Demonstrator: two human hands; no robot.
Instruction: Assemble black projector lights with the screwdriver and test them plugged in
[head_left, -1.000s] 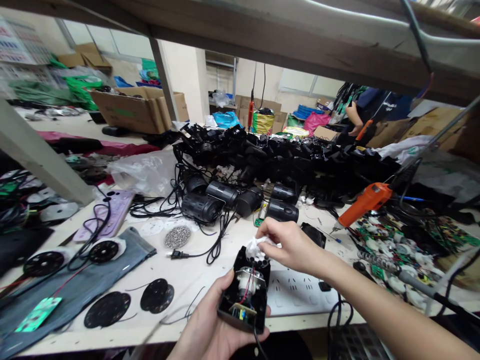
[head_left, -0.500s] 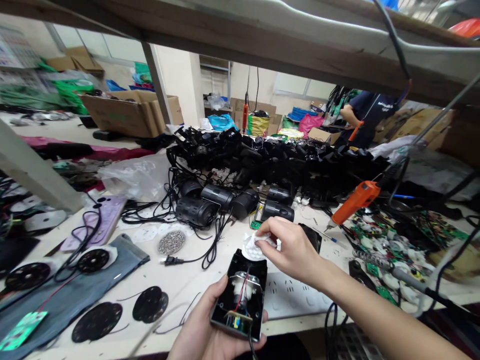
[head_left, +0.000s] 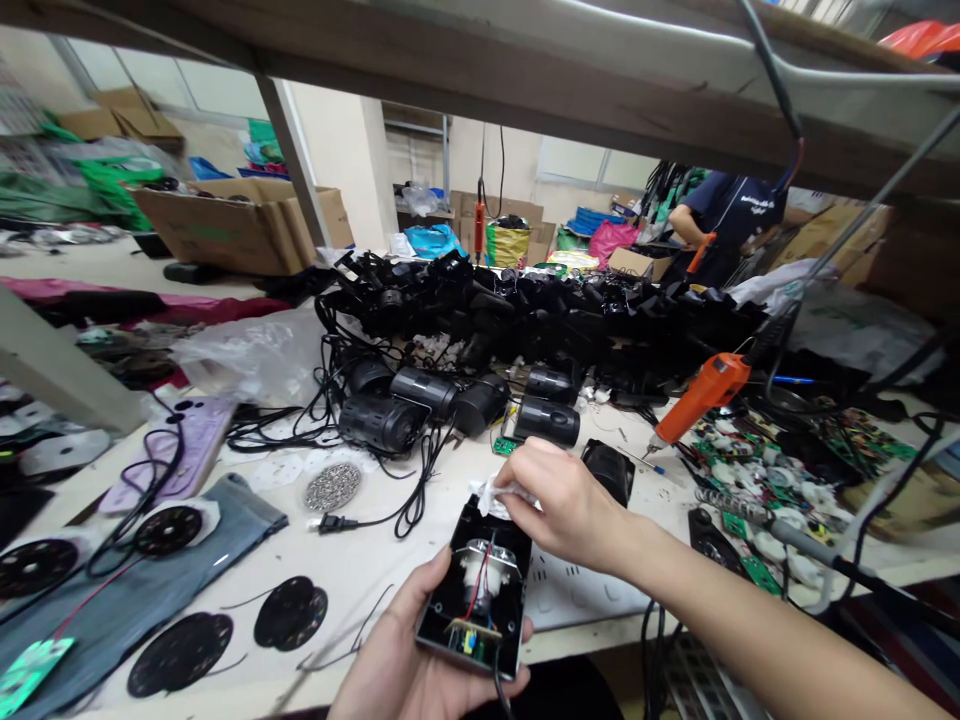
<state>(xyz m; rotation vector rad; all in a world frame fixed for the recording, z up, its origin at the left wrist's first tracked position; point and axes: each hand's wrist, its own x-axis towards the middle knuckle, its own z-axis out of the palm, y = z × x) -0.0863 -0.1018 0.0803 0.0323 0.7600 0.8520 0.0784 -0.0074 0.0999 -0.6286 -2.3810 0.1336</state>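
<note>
In my left hand [head_left: 420, 650] lies an opened black plastic housing [head_left: 478, 590], its hollow side facing up. A white motor part [head_left: 478, 572], red wires and a small circuit board [head_left: 475, 632] sit inside it, and a black cord leaves its lower end. The fingers of my right hand [head_left: 559, 500] pinch a crumpled white tissue-like piece [head_left: 495, 498] against the upper end of the housing. What lies beneath that piece is hidden by the hand.
Dark cylindrical housings [head_left: 382, 422] and a heap of black parts [head_left: 540, 310] lie behind. An orange electric screwdriver [head_left: 705, 397] hangs at the right, near piled circuit boards [head_left: 757, 470]. A white power strip [head_left: 585, 597] lies at the front edge. Someone in a dark shirt [head_left: 739, 215] stands beyond.
My right hand has moved down and slightly left with the white piece, bringing it onto the housing's upper end. The left hand still holds the housing. The camera view has shifted slightly.
</note>
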